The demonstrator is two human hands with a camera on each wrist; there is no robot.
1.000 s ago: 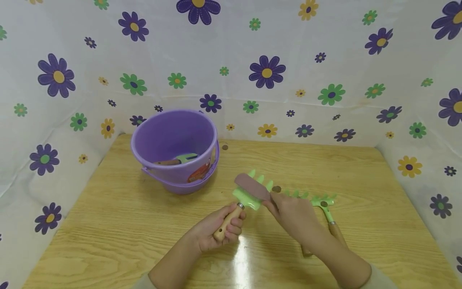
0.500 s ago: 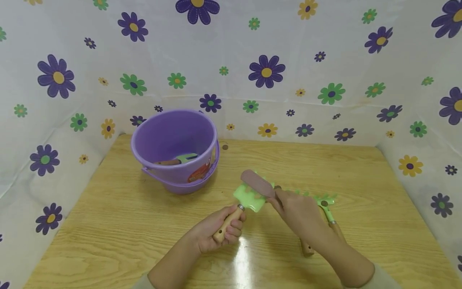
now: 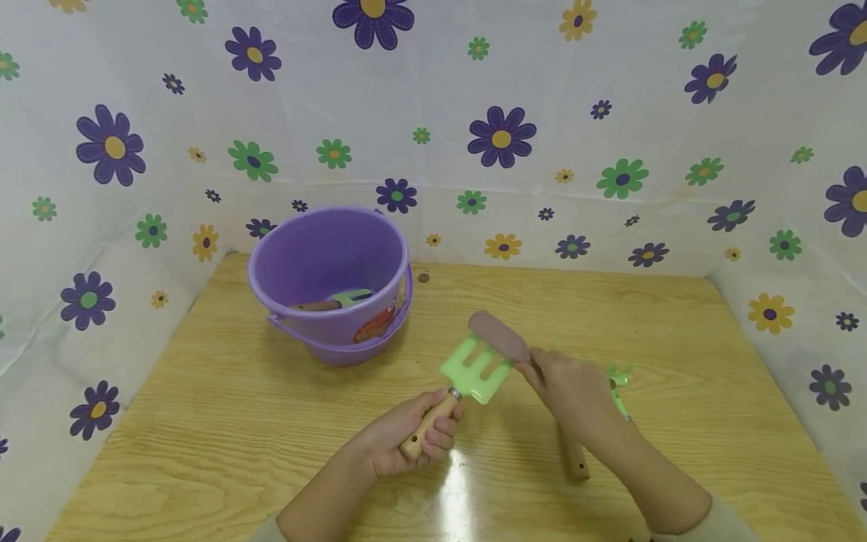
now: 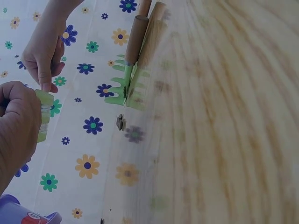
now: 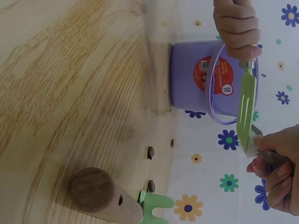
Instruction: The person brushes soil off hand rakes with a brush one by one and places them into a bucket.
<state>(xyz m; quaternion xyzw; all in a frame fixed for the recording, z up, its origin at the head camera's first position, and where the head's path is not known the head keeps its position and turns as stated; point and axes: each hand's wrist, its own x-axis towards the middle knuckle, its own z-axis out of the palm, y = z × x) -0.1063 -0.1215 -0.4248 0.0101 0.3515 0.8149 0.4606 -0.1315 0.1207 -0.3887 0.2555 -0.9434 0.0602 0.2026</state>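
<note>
At lower centre my left hand (image 3: 398,430) grips the green fork (image 3: 467,382) by its wooden handle (image 3: 412,447); I'd want that grip steady. Right of centre, my right hand (image 3: 577,393) pinches a mauve pad (image 3: 498,336) over the tines (image 3: 460,351), best drawn flat and lightly. Beyond, upper left, stands the purple bucket (image 3: 325,329).

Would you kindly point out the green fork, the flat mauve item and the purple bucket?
Green fork (image 3: 470,382): head view, base of its tines.
Flat mauve item (image 3: 498,336): head view, middle of its face.
Purple bucket (image 3: 325,252): head view, far inner wall.
</note>
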